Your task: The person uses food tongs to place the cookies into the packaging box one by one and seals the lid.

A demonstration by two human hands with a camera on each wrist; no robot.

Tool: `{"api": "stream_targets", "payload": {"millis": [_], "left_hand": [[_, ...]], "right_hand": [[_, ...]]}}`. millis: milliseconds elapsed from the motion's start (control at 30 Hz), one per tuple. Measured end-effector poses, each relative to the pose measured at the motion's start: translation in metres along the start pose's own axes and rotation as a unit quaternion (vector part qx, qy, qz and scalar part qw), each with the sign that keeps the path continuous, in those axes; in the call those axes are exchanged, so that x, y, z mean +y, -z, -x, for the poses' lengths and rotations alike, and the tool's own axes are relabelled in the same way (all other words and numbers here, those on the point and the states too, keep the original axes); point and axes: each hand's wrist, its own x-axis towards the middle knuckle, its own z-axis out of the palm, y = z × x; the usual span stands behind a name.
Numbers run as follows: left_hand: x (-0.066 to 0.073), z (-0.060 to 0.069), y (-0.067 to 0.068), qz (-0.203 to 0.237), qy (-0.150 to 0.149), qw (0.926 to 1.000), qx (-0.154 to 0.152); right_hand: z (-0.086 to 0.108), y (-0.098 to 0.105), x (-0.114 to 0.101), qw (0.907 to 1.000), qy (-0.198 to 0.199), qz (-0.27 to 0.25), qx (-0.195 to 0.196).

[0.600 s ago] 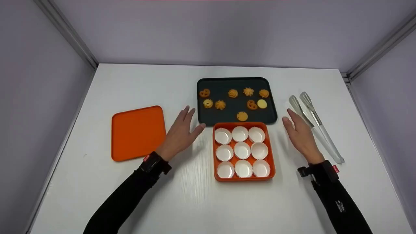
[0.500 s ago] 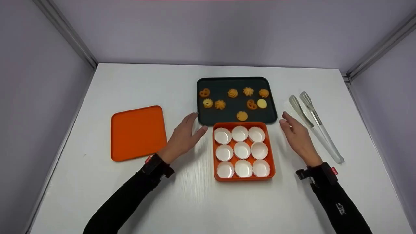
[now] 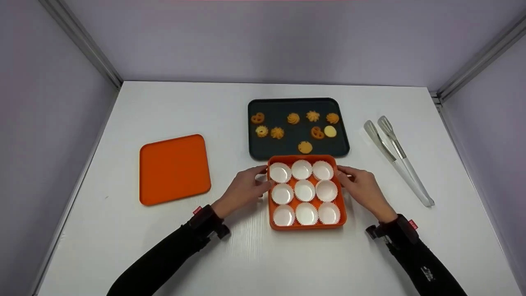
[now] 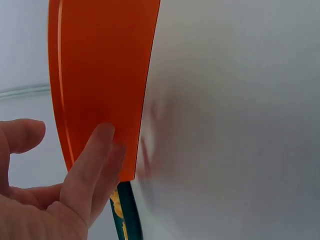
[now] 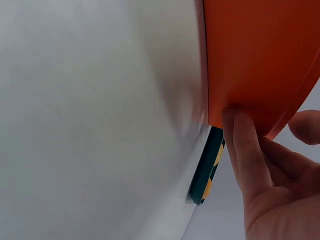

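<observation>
An orange square box [image 3: 308,227] sits in the middle of the table, with several white paper cups [image 3: 305,190] in rows inside. My left hand [image 3: 243,190] is at its left wall near the far corner. Straight fingertips touch that wall [image 4: 105,65] in the left wrist view, while the thumb stays apart from it. On the opposite side my right hand [image 3: 365,190] has its extended fingers [image 5: 247,150] against the right wall [image 5: 260,55]. The thumb there is near the rim, not pressed on it.
Right behind the box lies a dark tray [image 3: 287,142] bearing several cookies [image 3: 277,133] and pretzels [image 3: 257,118]. A flat orange square tray or lid [image 3: 174,170] is at the left. Tongs with pale handles [image 3: 409,181] lie on the right.
Both hands have come inward and toward the box; earlier they hovered apart on either side, and now their fingers touch its side walls. The box has not visibly moved.
</observation>
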Motion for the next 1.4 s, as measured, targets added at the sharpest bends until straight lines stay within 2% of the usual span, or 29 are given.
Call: {"api": "stream_targets", "payload": {"millis": [133, 300, 600, 733, 867, 967, 1033, 1133, 1200, 1267, 1333, 1400], "left_hand": [[-0.003, -0.002, -0.002, 0.027, -0.009, 0.9996, 0.0], [-0.005, -0.004, -0.002, 0.055, -0.019, 0.9982, 0.018], [-0.009, -0.007, -0.007, 0.073, -0.016, 0.9964, 0.041], [-0.012, -0.006, -0.011, 0.07, -0.02, 0.9957, 0.056], [-0.015, -0.001, -0.014, 0.076, -0.021, 0.9952, 0.057], [-0.017, 0.002, -0.014, 0.09, -0.013, 0.9942, 0.058], [-0.017, 0.003, -0.013, 0.098, -0.01, 0.9933, 0.061], [-0.017, 0.005, -0.013, 0.106, -0.008, 0.9921, 0.066], [-0.017, 0.005, -0.013, 0.11, -0.008, 0.9917, 0.066], [-0.016, 0.004, -0.014, 0.115, -0.006, 0.9913, 0.064], [-0.016, 0.004, -0.015, 0.118, -0.007, 0.9913, 0.058], [-0.016, 0.003, -0.016, 0.119, -0.008, 0.9914, 0.053]], "right_hand": [[-0.002, 0.0, -0.002, 0.9999, -0.005, -0.01, -0.001], [-0.006, -0.002, -0.006, 0.9997, -0.008, -0.022, -0.003], [-0.011, -0.004, -0.003, 0.9999, 0.003, -0.01, 0.012], [-0.013, -0.005, 0.0, 0.9998, 0.008, -0.015, 0.004], [-0.011, 0.002, 0.006, 0.9998, 0.017, 0.008, 0.0], [-0.01, 0.017, 0.013, 0.997, 0.044, 0.05, 0.039], [-0.012, 0.03, 0.02, 0.9895, 0.071, 0.093, 0.084], [-0.017, 0.049, 0.036, 0.9658, 0.106, 0.174, 0.16], [-0.02, 0.061, 0.05, 0.9466, 0.112, 0.229, 0.197], [-0.021, 0.07, 0.063, 0.9338, 0.099, 0.269, 0.214], [-0.019, 0.078, 0.075, 0.9301, 0.068, 0.292, 0.213], [-0.017, 0.085, 0.085, 0.9332, 0.03, 0.298, 0.199]]}}
